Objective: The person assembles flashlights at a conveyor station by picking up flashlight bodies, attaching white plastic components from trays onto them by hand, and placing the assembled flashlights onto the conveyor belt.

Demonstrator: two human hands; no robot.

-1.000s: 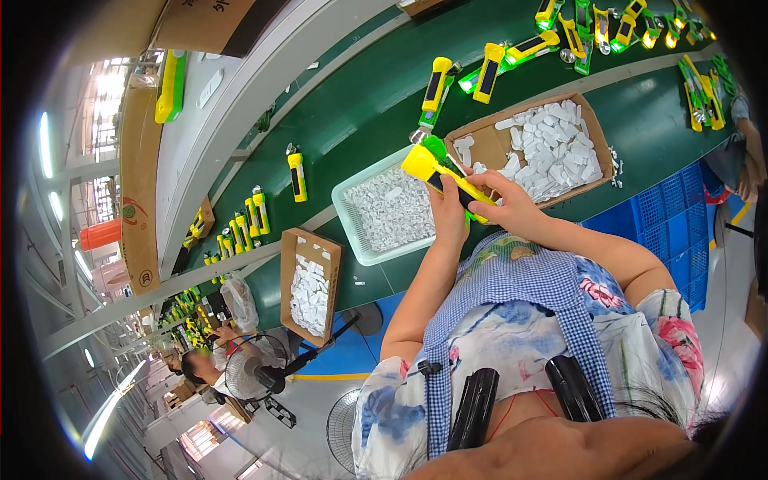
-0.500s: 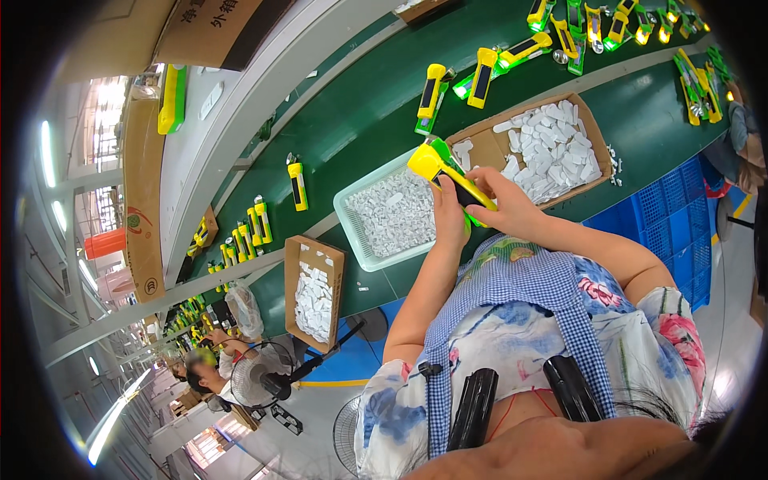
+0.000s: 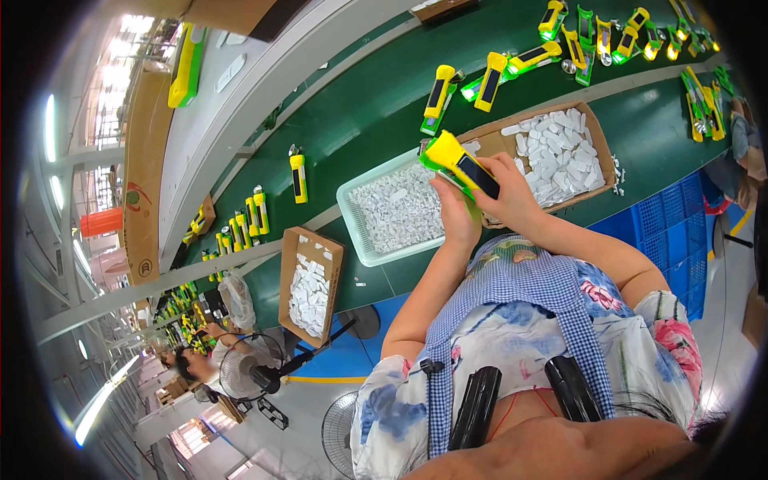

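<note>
Both my hands hold a yellow and green flashlight [image 3: 453, 152] with a dark panel on its handle, tilted above the edge of a pale green basket. My right hand [image 3: 512, 194] is closed round the handle end, fingers over the panel side. My left hand [image 3: 459, 214] grips the green side from below, its fingers partly hidden by the flashlight. Small white pieces fill the basket [image 3: 358, 232]. To its right stands a cardboard tray [image 3: 610, 156] of larger white oval parts, partly behind my right hand.
More flashlights [image 3: 490, 82] lie across the green table [image 3: 352, 128], several of them lit at the far right. Another cardboard box [image 3: 336, 280] of white parts sits left of the basket. Blue crates [image 3: 670, 232] stand at the right. A person [image 3: 228, 360] works near a fan [image 3: 252, 372].
The flashlight has turned in my hands and shifted slightly right. My right hand has moved up round its handle end; my left hand has slid lower along the green side.
</note>
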